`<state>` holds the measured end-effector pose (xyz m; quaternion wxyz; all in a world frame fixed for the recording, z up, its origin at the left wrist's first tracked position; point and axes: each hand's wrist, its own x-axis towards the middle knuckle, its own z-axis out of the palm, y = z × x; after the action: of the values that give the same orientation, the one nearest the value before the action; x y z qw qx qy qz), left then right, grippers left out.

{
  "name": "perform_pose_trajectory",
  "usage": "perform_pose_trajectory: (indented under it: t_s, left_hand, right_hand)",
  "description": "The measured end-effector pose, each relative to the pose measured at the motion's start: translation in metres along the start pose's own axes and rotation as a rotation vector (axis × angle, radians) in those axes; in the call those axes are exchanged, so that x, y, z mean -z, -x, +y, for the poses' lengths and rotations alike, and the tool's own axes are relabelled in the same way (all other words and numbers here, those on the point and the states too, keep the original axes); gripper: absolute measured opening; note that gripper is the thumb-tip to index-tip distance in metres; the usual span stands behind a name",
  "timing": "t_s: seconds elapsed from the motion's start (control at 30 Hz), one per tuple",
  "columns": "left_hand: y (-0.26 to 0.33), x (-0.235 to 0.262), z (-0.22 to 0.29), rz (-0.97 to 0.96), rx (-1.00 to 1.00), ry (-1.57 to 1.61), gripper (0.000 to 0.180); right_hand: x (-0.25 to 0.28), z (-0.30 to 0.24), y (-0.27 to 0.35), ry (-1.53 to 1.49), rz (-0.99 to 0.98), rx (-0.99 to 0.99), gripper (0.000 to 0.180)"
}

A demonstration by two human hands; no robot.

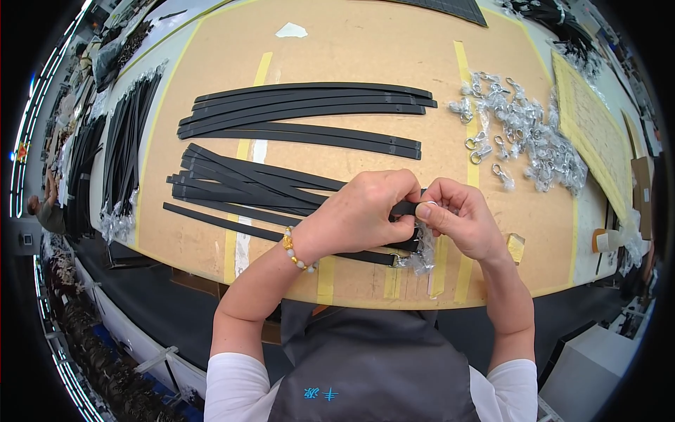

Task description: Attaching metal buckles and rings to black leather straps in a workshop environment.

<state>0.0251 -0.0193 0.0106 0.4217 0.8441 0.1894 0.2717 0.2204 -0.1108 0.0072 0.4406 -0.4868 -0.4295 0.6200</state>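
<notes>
Both hands meet over the front right part of the tabletop. My left hand, with a beaded bracelet at its wrist, is closed on a black strap near its end. Thumb and fingers of my right hand pinch the same end, where a bit of metal shows, mostly hidden by the fingers. Below the hands lies a strap end with a metal clasp in clear plastic wrap. A loose pile of black straps spreads to the left, partly under my left forearm.
Farther back, a row of flat black straps lies across the tan tabletop. Plastic-wrapped metal clasps are heaped at the right, beside a yellow-edged board. Bundled straps hang at the left edge. A tape roll sits far right.
</notes>
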Motion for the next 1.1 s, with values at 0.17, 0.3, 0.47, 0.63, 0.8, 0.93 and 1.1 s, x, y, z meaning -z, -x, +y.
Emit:
perform_pose_trajectory:
  t_s: [0.17,0.3,0.47,0.63,0.8,0.93,1.1]
  left_hand:
    - [0.000,0.001,0.000,-0.021,0.001,-0.017,0.021]
    - [0.000,0.001,0.000,-0.026,-0.011,0.004,0.021]
    - [0.000,0.002,-0.001,-0.030,-0.042,0.014,0.022]
    - [-0.002,0.009,0.003,-0.039,-0.050,0.021,0.020]
    - [-0.001,0.012,0.005,-0.032,-0.067,0.043,0.019]
    - [0.000,0.011,0.005,-0.042,-0.123,-0.007,0.019]
    - [0.003,0.008,0.002,-0.014,-0.158,-0.002,0.019]
  right_hand:
    - [-0.006,0.002,0.002,0.085,0.043,0.036,0.020]
    - [-0.010,0.002,0.001,0.162,0.077,0.062,0.015]
    - [-0.012,0.007,0.000,0.168,0.089,0.114,0.016]
    - [-0.011,0.009,0.000,0.137,0.071,0.120,0.020]
    - [0.003,-0.002,0.002,-0.052,-0.073,-0.046,0.024]
    - [0.007,-0.006,0.003,-0.034,-0.123,-0.135,0.024]
    - [0.009,-0.017,0.006,0.057,-0.183,-0.157,0.026]
